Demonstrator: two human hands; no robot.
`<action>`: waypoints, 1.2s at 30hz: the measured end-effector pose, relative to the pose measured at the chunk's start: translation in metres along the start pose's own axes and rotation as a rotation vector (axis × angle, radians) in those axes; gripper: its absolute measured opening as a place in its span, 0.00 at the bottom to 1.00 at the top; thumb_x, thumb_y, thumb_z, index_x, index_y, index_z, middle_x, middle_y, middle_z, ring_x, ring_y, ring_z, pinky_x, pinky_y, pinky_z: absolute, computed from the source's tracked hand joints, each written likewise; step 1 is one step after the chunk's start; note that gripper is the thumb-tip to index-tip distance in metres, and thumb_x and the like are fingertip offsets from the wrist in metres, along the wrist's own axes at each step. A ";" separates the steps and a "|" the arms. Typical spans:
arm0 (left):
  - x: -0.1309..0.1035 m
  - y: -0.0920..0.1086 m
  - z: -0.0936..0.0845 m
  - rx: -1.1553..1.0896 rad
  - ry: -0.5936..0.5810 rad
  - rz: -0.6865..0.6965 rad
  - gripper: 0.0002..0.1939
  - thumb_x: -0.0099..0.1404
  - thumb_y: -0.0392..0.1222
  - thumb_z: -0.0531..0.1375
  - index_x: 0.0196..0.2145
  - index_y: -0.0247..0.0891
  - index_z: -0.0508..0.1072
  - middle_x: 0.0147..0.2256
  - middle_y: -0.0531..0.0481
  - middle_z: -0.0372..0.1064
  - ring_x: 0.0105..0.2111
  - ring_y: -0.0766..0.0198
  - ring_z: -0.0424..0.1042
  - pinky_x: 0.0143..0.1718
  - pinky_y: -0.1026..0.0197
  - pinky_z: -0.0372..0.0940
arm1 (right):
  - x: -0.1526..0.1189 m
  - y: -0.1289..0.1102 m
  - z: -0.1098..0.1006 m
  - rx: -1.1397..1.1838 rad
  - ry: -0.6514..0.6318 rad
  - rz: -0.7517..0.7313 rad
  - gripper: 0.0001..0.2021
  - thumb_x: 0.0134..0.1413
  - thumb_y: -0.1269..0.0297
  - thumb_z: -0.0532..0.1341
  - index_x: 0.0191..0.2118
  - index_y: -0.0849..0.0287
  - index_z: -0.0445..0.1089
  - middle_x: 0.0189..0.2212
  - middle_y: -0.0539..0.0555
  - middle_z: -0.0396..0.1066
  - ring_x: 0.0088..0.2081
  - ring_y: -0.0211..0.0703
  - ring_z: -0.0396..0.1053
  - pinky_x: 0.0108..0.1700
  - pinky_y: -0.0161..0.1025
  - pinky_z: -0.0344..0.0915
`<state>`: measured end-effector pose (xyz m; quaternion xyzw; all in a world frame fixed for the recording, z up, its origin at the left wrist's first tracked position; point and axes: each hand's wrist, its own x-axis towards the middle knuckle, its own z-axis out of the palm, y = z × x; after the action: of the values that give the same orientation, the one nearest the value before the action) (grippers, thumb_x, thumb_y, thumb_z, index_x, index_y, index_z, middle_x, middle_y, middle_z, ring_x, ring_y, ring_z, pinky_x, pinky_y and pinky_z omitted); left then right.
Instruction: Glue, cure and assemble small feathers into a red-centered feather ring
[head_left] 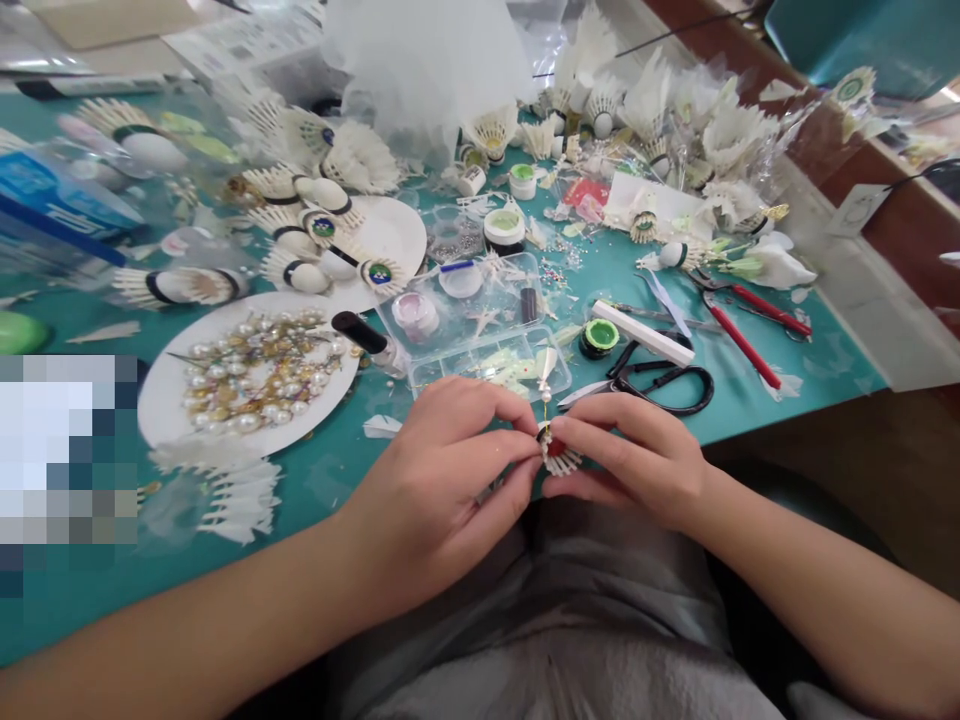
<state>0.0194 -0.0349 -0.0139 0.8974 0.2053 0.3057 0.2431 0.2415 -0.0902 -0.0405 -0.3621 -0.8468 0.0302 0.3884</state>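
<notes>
Between both hands, just above my lap at the table's front edge, is a small shuttlecock piece (562,457) with white quills and a red centre. A thin yellow stem with pearl beads (546,396) rises from its top. My left hand (457,480) pinches the piece from the left with thumb and fingertips. From the right, my right hand (637,455) holds it, with fingertips at the stem's base and the thumb below. The fingers cover part of the piece.
Behind the hands lies a clear compartment box (487,365). A plate of pearls (161,400) stands left. Black scissors (664,385), red-handled pliers (742,345) and an open green jar (600,335) lie right. Shuttlecocks (307,275) and feathers crowd the back of the green table (832,350).
</notes>
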 end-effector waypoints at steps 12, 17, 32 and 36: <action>-0.002 0.000 0.000 0.022 0.010 -0.033 0.06 0.71 0.33 0.58 0.37 0.39 0.75 0.39 0.48 0.72 0.41 0.58 0.71 0.45 0.51 0.63 | 0.001 0.000 -0.003 -0.027 -0.012 0.010 0.18 0.66 0.61 0.64 0.56 0.64 0.68 0.40 0.60 0.76 0.41 0.44 0.76 0.41 0.41 0.77; -0.003 -0.001 0.002 0.008 0.020 -0.051 0.07 0.71 0.34 0.58 0.37 0.40 0.75 0.39 0.49 0.72 0.41 0.58 0.72 0.47 0.51 0.65 | -0.001 -0.001 -0.003 -0.025 -0.006 0.006 0.17 0.64 0.62 0.65 0.54 0.66 0.69 0.40 0.61 0.76 0.40 0.44 0.76 0.41 0.41 0.76; -0.002 -0.005 0.002 0.082 0.027 0.003 0.08 0.73 0.34 0.56 0.39 0.44 0.73 0.39 0.49 0.73 0.40 0.56 0.71 0.43 0.49 0.66 | -0.002 0.002 0.000 0.038 0.004 -0.001 0.20 0.63 0.63 0.66 0.56 0.67 0.68 0.39 0.61 0.74 0.40 0.45 0.74 0.40 0.41 0.76; -0.003 -0.007 0.006 0.111 0.049 0.031 0.07 0.74 0.34 0.56 0.40 0.44 0.72 0.39 0.50 0.73 0.40 0.56 0.71 0.44 0.49 0.65 | -0.003 0.002 0.000 0.019 0.016 0.005 0.19 0.64 0.62 0.65 0.56 0.66 0.68 0.38 0.60 0.73 0.39 0.44 0.73 0.39 0.41 0.76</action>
<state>0.0191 -0.0329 -0.0234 0.9048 0.2141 0.3193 0.1831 0.2435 -0.0906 -0.0432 -0.3606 -0.8426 0.0365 0.3984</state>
